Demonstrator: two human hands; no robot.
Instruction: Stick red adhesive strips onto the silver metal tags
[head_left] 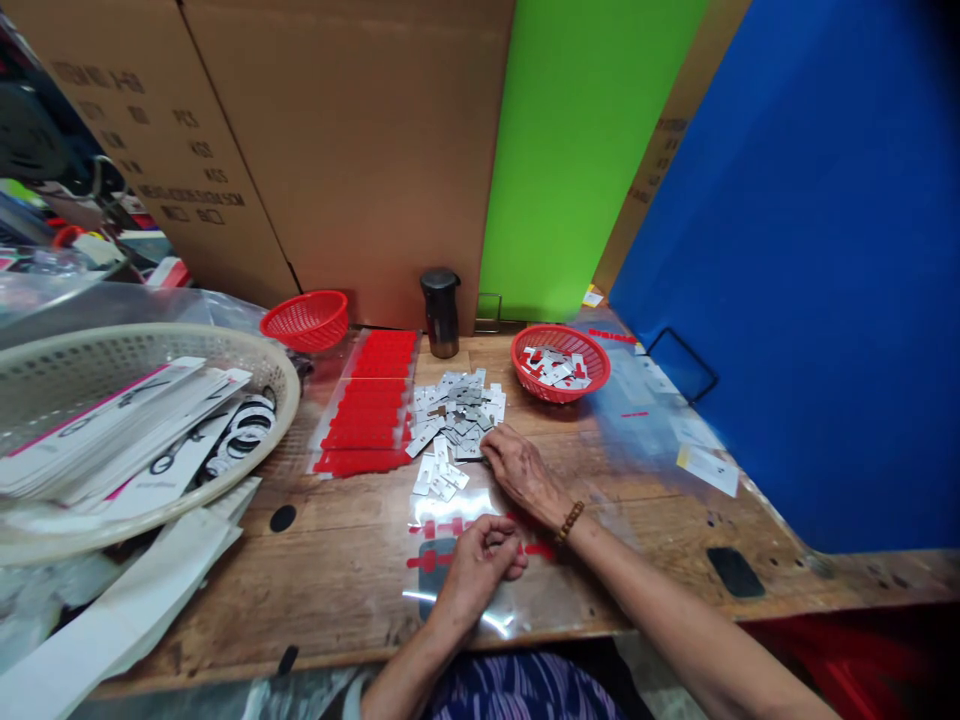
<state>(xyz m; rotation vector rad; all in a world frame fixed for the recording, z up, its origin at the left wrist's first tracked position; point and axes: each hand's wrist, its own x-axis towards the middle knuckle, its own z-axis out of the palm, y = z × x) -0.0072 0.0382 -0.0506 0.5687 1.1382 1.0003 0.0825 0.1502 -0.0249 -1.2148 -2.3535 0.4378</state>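
Near the table's front edge lies a clear plastic sheet (491, 610) with red stickers (429, 560) on it. My left hand (484, 565) is over this sheet, its fingers curled together; what they hold, if anything, is too small to tell. My right hand (521, 468), with a beaded bracelet at the wrist, reaches to the right edge of a pile of small grey-white cards (459, 400). Its fingertips are pressed together at the pile, and what is between them is hidden. A few cards (439, 475) lie apart just in front of the pile.
Red sticker sheets (371, 400) lie left of the pile. A red basket (561, 392) of cards stands to the right, an empty one (306, 320) at back left. A black-lidded bottle (441, 312) stands behind. A large pale basket (289, 400) fills the left; plastic bags (637, 420) lie right.
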